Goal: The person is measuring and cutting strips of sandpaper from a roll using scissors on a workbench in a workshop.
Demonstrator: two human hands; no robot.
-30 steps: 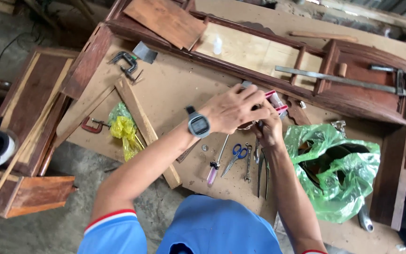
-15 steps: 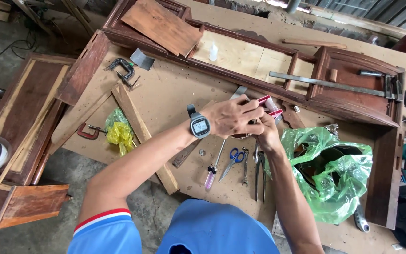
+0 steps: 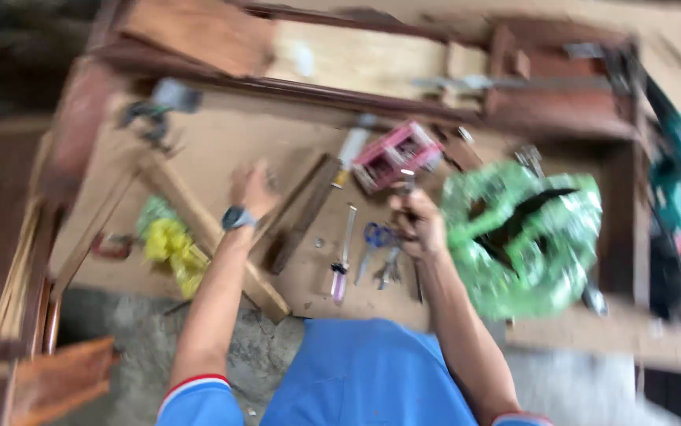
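Right hand [image 3: 418,225] grips something small — blurred — beside green bag [image 3: 523,237].

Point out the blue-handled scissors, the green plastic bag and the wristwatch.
blue-handled scissors [image 3: 374,237]: head view, on the blue handle loops.
green plastic bag [image 3: 514,260]: head view, on the crumpled front of the bag.
wristwatch [image 3: 237,218]: head view, on the watch face at the left wrist.

Small dark metal tool [image 3: 407,183], blurred, upright in the right hand's fingers [image 3: 410,225]. Pink slotted box [image 3: 396,151] lies tilted on the tabletop [image 3: 222,142], just beyond those fingers. Blue-handled scissors [image 3: 372,241] lie flat just left of them.
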